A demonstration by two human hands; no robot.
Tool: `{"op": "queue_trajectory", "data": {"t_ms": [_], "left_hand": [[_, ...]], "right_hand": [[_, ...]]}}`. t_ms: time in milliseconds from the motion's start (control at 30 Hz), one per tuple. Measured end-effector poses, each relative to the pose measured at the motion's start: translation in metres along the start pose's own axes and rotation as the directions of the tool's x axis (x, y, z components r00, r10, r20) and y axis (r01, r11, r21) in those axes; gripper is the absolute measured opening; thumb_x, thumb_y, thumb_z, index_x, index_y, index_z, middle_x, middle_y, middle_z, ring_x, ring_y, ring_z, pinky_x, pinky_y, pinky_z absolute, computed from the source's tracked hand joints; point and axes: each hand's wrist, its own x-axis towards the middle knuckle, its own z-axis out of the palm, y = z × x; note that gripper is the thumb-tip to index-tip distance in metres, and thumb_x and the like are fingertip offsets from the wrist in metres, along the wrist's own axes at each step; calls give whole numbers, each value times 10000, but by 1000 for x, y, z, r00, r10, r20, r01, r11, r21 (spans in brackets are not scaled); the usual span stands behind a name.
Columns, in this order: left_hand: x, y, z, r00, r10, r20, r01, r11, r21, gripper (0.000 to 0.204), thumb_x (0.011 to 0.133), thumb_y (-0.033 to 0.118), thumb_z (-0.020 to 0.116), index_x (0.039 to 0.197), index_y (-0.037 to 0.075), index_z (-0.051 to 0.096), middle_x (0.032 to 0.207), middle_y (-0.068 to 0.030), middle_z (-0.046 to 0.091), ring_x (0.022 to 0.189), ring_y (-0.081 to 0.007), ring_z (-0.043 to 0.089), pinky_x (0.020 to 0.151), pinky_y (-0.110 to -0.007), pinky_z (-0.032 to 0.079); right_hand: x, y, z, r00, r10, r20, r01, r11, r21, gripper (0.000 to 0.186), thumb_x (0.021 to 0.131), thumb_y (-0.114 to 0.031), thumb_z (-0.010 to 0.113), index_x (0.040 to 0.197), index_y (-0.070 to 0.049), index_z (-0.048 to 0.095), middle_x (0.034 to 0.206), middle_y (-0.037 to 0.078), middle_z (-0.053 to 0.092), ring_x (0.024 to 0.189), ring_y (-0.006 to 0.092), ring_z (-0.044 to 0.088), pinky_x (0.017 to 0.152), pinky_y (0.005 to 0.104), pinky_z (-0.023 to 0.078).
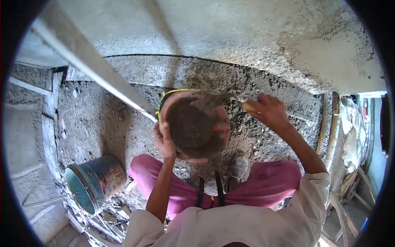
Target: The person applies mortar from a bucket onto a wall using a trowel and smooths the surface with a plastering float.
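Observation:
In front of my knees a round reddish basin [224,142] with a yellow cord along its far left rim holds dark grey mortar [190,127]. My left hand [164,142] grips the basin's near left rim, its thumb over the edge. On the other side, my right hand [269,110] is closed around the yellowish wooden handle of a trowel [249,107]. The trowel's blade reaches left over the basin's far right rim; it is blurred and coated in mortar, so its outline is hard to make out.
A blue-green bucket [91,181] lies on its side at the left. A long pale board [94,61] slants down from the upper left to the basin. Behind it stands a plastered wall [247,33]. Bamboo poles [331,127], a whitish sack [353,136] and wood pieces [343,214] lie at the right.

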Motion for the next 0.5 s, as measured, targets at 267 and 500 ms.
{"op": "queue_trajectory", "data": {"t_ms": [267, 500], "left_hand": [[13, 9, -14, 988, -45, 147, 32, 996, 87, 310, 930, 297, 667, 963, 13, 549, 834, 12, 470, 766, -106, 420, 700, -270, 393], [5, -4, -29, 984, -71, 161, 93, 987, -132, 296, 937, 309, 667, 847, 64, 527, 771, 67, 384, 705, -46, 350, 629, -217, 327]], "right_hand": [[25, -132, 51, 980, 46, 195, 8, 963, -268, 482, 865, -212, 631, 1318, -105, 505, 929, 94, 580, 829, 250, 637, 677, 424, 512], [-3, -199, 92, 713, 313, 627, -314, 943, -114, 447, 930, -184, 502, 1345, -23, 468, 953, 207, 681, 809, 336, 681, 651, 429, 558]]}}
